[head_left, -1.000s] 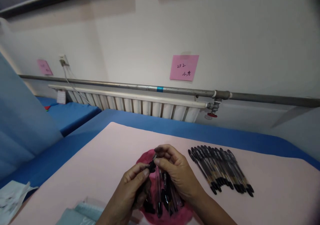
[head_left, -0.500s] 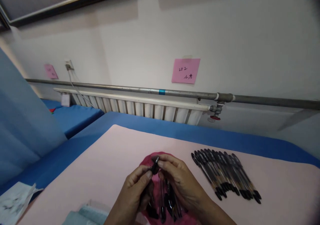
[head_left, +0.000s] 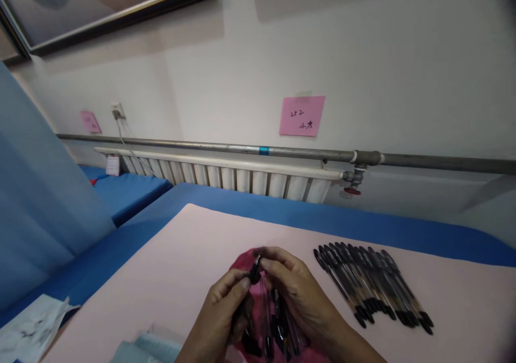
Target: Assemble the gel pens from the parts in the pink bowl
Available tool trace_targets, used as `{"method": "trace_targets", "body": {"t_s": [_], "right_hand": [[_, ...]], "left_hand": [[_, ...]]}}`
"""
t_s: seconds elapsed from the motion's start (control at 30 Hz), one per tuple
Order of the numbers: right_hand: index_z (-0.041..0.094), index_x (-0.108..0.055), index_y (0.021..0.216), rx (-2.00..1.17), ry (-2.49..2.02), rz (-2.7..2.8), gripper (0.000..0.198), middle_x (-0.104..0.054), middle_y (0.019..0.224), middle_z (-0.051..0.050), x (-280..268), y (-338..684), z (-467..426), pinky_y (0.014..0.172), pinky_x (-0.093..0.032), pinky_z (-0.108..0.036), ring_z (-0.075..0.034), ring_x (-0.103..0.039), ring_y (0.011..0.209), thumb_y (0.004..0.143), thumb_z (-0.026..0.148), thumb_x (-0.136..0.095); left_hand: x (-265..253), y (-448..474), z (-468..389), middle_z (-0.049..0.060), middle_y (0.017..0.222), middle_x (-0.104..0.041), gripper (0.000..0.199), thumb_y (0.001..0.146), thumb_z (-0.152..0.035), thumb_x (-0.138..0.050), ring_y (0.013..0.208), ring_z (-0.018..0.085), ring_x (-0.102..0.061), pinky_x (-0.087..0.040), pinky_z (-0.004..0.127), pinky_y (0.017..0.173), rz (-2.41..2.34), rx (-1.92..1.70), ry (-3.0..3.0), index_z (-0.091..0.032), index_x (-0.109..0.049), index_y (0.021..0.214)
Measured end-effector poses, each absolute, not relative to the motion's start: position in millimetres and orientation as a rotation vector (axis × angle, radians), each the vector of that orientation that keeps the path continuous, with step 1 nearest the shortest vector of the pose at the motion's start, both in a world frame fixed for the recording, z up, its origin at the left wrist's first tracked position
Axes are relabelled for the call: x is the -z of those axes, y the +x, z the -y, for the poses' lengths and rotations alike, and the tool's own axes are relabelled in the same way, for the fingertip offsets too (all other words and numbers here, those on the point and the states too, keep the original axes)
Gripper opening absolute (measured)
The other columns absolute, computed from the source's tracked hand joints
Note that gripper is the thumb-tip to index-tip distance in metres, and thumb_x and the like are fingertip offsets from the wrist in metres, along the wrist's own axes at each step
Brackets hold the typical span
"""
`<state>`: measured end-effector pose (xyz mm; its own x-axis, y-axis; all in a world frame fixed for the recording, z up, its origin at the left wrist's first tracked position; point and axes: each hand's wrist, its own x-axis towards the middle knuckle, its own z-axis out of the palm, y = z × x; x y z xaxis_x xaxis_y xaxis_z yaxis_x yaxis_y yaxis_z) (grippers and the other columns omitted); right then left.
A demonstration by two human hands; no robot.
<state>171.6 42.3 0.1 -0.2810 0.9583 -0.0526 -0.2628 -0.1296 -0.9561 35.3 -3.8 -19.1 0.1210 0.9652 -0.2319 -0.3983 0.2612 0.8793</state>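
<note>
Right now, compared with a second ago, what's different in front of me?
Mainly your viewpoint: it has swung left and up, so the scene slides right and down and more of the framed picture shows. Nothing was visibly picked up or let go: your left hand still pinches the small dark piece, with your right hand at its metal tip. The row of pens stays on the pink mat.

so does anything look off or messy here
Slightly: the right hand has what looks like a dark smudge, perhaps ink, on one fingertip. The white sheet at lower left bears dark marks; stains or print, I can't tell.
</note>
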Motion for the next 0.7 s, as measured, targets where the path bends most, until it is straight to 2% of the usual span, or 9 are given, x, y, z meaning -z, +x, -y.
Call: {"method": "trace_targets", "body": {"t_s": [0.07, 0.17, 0.3, 0.43, 0.57, 0.7], "right_hand": [[0.018, -0.067, 0.089, -1.612, -0.915, 1.132, 0.023, -0.062, 0.073, -0.001, -0.1, 171.6, -42.0, 0.06, -0.041, -0.024, -0.011, -0.051, 0.06, 0.07, 0.032, -0.067], [0.018, -0.066, 0.079, -1.61, -0.895, 1.107, 0.016, -0.06, 0.07, 0.001, -0.6, 171.9, -41.0, 0.059, -0.04, -0.023, -0.01, -0.05, 0.06, 0.068, 0.029, -0.07], [0.018, -0.067, 0.088, -1.673, -0.867, 1.094, 0.024, -0.063, 0.08, -0.001, -0.4, 172.7, -40.8, 0.06, -0.04, -0.024, -0.01, -0.051, 0.061, 0.067, 0.029, -0.07], [0.017, -0.066, 0.078, -1.632, -0.902, 1.083, 0.018, -0.06, 0.071, 0.001, 1.1, 173.2, -41.6, 0.059, -0.04, -0.023, -0.01, -0.049, 0.059, 0.066, 0.029, -0.071], [0.018, -0.066, 0.089, -1.674, -0.86, 1.104, 0.024, -0.062, 0.079, 0.0, 2.2, 174.0, -43.1, 0.059, -0.039, -0.023, -0.009, -0.048, 0.058, 0.068, 0.029, -0.069], [0.016, -0.066, 0.077, -1.634, -0.874, 1.131, 0.016, -0.06, 0.068, 0.001, 2.4, 174.4, -43.8, 0.056, -0.037, -0.022, -0.009, -0.047, 0.056, 0.069, 0.03, -0.069]], "left_hand": [[16.6, 35.3, 4.2, -0.011, 0.043, -0.037, 0.027, 0.076, -0.043, -0.06, 0.031, 0.002, -0.021, -0.01, 0.017, 0.031, -0.976, -1.126, 0.748, -0.019, -0.053, 0.086], [13.1, 35.2, 4.3, -0.011, 0.043, -0.037, 0.03, 0.075, -0.045, -0.061, 0.031, 0.002, -0.022, -0.01, 0.017, 0.032, -0.977, -1.108, 0.761, -0.018, -0.053, 0.086], [11.1, 35.4, 3.9, -0.011, 0.043, -0.037, 0.029, 0.075, -0.044, -0.061, 0.031, 0.002, -0.023, -0.011, 0.017, 0.032, -0.985, -1.105, 0.757, -0.019, -0.053, 0.085], [11.1, 35.9, 4.2, -0.011, 0.042, -0.036, 0.032, 0.073, -0.047, -0.062, 0.03, 0.002, -0.022, -0.009, 0.017, 0.032, -1.007, -1.093, 0.759, -0.019, -0.053, 0.085], [12.5, 35.8, 4.0, -0.011, 0.042, -0.037, 0.032, 0.072, -0.047, -0.063, 0.03, 0.002, -0.022, -0.009, 0.017, 0.032, -1.005, -1.09, 0.74, -0.019, -0.053, 0.086], [13.9, 35.3, 2.6, -0.012, 0.04, -0.036, 0.033, 0.072, -0.047, -0.063, 0.03, 0.002, -0.021, -0.009, 0.018, 0.032, -0.997, -1.088, 0.754, -0.019, -0.052, 0.086]]}}
